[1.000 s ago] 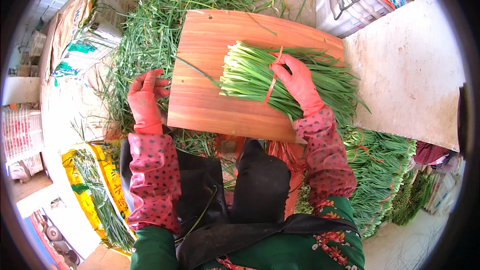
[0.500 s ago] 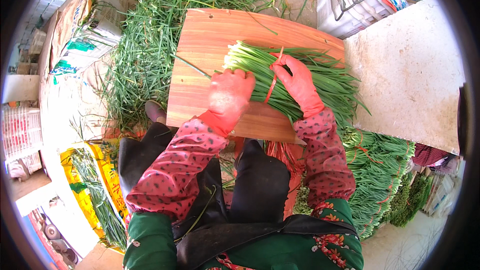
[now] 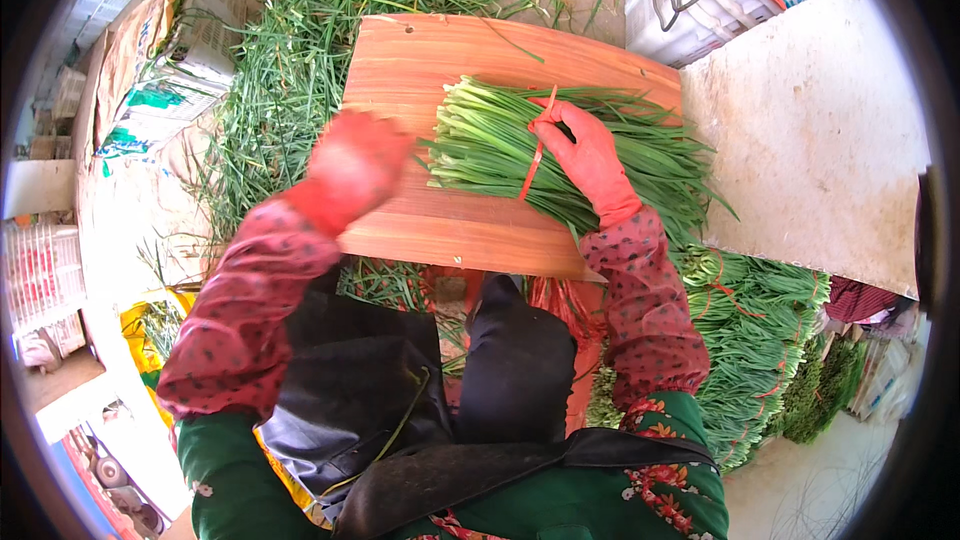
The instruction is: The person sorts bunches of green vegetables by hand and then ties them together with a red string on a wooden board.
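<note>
A bundle of long green chives [image 3: 490,140] lies across the wooden board [image 3: 400,230], pale cut ends to the left, leaves trailing off to the right. Around it runs a thin red tie [image 3: 534,162]. My right hand [image 3: 590,152], in a red rubber glove, is closed at the top of the tie, thumb and finger pinching it. Over the board's left edge is my left hand [image 3: 362,162], gloved the same way and apart from the bundle. Motion smears its fingers, so whether it holds anything cannot be made out.
Loose chives [image 3: 290,90] are heaped on the floor beyond the board's left side. Tied bundles [image 3: 750,360] are stacked at the lower right. A pale slab [image 3: 800,130] adjoins the board's right side, and a white crate [image 3: 680,5] stands behind it. A yellow bag [image 3: 140,340] sits lower left.
My left hand has left the cut ends and swung left to the board's edge. The loose stalk on the board is no longer visible there. My right hand keeps its pinch on the tie.
</note>
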{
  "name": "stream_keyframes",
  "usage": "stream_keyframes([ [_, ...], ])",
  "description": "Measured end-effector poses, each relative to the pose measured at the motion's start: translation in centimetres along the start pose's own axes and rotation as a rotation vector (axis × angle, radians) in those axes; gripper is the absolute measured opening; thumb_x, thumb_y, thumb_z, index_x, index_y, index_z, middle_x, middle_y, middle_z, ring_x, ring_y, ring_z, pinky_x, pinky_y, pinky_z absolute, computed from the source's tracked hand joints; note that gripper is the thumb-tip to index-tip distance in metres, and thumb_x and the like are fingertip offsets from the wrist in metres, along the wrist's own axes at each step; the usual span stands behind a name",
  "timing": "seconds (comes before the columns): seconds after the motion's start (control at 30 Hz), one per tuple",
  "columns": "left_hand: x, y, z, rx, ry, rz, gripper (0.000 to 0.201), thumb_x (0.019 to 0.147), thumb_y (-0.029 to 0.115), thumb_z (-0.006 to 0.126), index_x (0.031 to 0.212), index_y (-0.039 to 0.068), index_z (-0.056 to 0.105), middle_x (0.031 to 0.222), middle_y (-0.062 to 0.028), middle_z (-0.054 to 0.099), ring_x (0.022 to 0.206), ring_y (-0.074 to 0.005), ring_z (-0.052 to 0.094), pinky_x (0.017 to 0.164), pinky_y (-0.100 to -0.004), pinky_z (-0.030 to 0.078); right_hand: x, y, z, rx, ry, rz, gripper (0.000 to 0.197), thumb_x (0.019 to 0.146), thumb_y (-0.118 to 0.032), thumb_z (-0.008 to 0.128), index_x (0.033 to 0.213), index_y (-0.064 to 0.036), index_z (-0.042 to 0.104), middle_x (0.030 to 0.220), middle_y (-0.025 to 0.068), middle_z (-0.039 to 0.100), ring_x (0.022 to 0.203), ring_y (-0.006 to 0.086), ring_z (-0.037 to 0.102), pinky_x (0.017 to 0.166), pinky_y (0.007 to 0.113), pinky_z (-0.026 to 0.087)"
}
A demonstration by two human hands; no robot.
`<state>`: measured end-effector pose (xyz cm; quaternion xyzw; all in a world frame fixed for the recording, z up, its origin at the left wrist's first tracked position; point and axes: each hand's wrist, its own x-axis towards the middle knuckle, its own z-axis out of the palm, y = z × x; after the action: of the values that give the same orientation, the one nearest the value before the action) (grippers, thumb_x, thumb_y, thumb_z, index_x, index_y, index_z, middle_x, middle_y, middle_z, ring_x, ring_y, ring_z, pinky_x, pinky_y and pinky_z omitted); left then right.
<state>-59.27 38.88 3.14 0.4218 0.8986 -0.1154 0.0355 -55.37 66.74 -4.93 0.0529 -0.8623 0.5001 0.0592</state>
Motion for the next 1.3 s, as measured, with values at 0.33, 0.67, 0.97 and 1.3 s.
stream_keyframes([
  [0.33, -8.2, -1.6, 4.1, -0.364, 0.152, -0.392, 0.036, 0.079, 0.017, 0.065, 0.113, 0.003, 0.059, 0.106, -0.0179, 0.063, 0.097, -0.0344, 0.061, 0.083, -0.0414, 0.05, -0.2, 0.6, -0.4, 0.035, -0.015, 0.038, 0.016, 0.082, -0.018, 0.063, 0.085, -0.0022, 0.062, 0.099, 0.0116, 0.068, 0.087, 0.0295, 0.064, 0.075, 0.036, 0.049],
  [0.67, 1.7, 5.3, 2.5, -0.216, 0.129, -0.213, 0.016, 0.075, 0.009, 0.06, 0.09, 0.006, 0.058, 0.074, -0.011, 0.06, 0.074, -0.0304, 0.06, 0.074, -0.0422, 0.046, -0.2, 0.0, 0.0, -0.029, -0.02, 0.032, 0.014, 0.082, -0.016, 0.063, 0.085, -0.0019, 0.061, 0.101, 0.0118, 0.068, 0.089, 0.0281, 0.065, 0.077, 0.035, 0.049],
  [0.97, -7.8, -5.2, 5.2, 0.02, -0.085, -0.24, 0.017, 0.068, 0.009, 0.064, 0.085, 0.009, 0.066, 0.072, -0.0106, 0.064, 0.073, -0.029, 0.064, 0.065, -0.0404, 0.051, -0.1, 0.4, -0.2, -0.078, 0.007, 0.0, 0.018, 0.082, -0.022, 0.063, 0.084, -0.0036, 0.062, 0.101, 0.011, 0.067, 0.085, 0.0311, 0.064, 0.074, 0.037, 0.049],
  [1.3, -2.1, 4.4, 3.2, -0.309, 0.479, -0.127, 0.029, 0.075, 0.016, 0.065, 0.102, 0.006, 0.061, 0.11, -0.0119, 0.057, 0.107, -0.0295, 0.054, 0.087, -0.043, 0.045, -0.1, 0.1, 0.1, -0.03, -0.006, 0.021, 0.014, 0.081, -0.016, 0.065, 0.086, -0.0034, 0.063, 0.101, 0.0123, 0.067, 0.086, 0.03, 0.064, 0.074, 0.036, 0.049],
])
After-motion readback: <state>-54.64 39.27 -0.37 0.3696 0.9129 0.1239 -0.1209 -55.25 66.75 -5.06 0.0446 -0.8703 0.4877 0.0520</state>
